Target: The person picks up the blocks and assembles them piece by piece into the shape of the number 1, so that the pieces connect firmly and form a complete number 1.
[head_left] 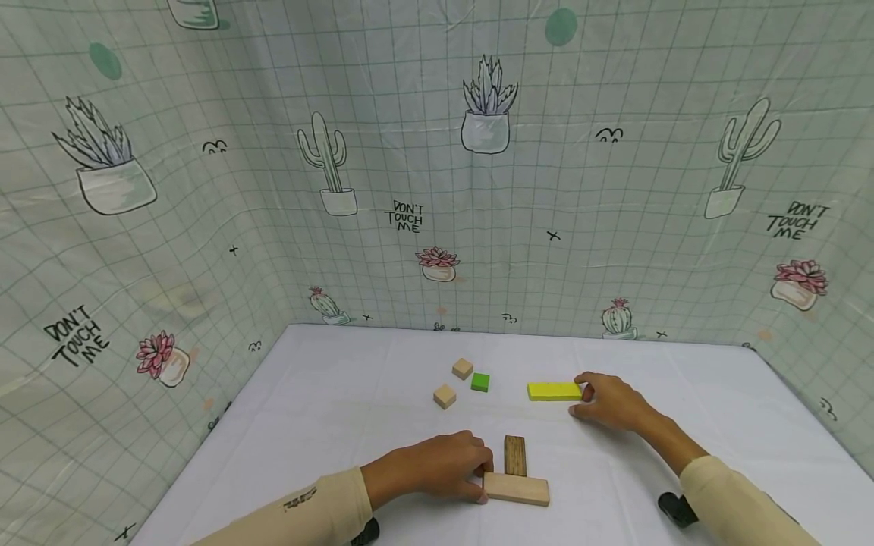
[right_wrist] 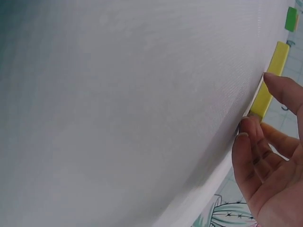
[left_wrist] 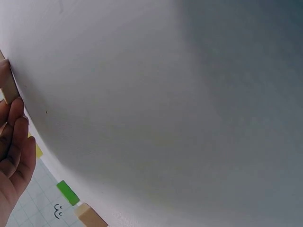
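My left hand [head_left: 447,466] grips the left end of a pale wooden block [head_left: 517,490], with the thumb at its near side. This block lies crosswise against the near end of a dark brown wooden block [head_left: 515,456]. At the right end of a flat yellow block [head_left: 553,391] is my right hand [head_left: 611,400], its thumb and fingers spread around that end. In the head view a small gap shows between thumb and block. The right wrist view shows the fingers [right_wrist: 248,151] close to the yellow block's end [right_wrist: 270,90].
Farther back on the white table [head_left: 382,425] lie a green cube [head_left: 481,382] and two pale wooden cubes, one behind [head_left: 462,368] and one nearer [head_left: 444,396]. A printed cloth [head_left: 382,288] hangs behind and beside the table.
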Demonstrator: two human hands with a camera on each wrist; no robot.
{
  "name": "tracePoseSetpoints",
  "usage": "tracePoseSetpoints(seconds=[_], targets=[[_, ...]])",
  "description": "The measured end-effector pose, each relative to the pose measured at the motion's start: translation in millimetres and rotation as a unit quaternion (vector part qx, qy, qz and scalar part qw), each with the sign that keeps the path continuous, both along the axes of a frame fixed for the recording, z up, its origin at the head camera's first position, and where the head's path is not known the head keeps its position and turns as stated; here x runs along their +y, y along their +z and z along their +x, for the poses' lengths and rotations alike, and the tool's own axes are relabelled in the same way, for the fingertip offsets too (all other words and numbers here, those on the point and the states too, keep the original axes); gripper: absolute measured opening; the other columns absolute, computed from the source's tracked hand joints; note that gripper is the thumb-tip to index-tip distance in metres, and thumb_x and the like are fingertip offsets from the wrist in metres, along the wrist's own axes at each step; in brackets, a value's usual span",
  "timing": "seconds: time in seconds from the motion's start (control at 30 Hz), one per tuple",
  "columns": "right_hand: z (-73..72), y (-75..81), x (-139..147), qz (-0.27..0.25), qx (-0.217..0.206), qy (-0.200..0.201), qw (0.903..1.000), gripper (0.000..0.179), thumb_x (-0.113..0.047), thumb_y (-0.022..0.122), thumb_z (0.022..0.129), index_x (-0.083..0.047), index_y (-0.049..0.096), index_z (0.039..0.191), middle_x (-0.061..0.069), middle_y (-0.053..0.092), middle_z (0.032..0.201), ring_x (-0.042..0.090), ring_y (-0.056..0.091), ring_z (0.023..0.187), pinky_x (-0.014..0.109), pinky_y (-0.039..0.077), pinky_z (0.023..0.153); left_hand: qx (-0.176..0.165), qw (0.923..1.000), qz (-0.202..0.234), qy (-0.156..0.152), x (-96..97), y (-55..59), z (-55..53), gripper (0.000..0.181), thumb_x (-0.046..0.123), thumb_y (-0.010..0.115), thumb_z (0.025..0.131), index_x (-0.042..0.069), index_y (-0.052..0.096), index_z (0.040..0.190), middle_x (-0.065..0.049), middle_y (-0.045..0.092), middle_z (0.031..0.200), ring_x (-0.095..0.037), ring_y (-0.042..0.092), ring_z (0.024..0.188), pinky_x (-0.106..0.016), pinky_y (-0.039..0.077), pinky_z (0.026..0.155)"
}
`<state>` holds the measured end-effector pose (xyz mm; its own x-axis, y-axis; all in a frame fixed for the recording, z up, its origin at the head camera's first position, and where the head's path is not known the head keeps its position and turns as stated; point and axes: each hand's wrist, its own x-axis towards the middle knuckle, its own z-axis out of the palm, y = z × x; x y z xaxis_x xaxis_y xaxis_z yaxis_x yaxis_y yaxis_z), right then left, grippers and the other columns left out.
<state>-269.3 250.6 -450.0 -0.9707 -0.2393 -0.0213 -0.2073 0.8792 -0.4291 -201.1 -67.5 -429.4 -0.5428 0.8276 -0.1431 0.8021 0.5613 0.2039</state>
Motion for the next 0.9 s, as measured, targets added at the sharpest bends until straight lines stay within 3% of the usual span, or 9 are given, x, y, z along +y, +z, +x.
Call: tracePoseSetpoints(seconds=[0.9], targets=[[1.0,-1.8,2.3,0.007,0.007,0.005,0.9999,0.050,-0.027,0.076,0.078,0.000,0.059,0.116,0.002,0.060,0.089,0.016,0.053,0.077,0.038,0.047,0.068,-0.006,1.0000,-0.002,-0.001,0.7,0.8,-1.2,0.029,0.040,0.072,0.082,0.019,0.064,0.101,0.016,0.052,0.082,0.003,0.043,0.078,-0.013,0.040,0.067]])
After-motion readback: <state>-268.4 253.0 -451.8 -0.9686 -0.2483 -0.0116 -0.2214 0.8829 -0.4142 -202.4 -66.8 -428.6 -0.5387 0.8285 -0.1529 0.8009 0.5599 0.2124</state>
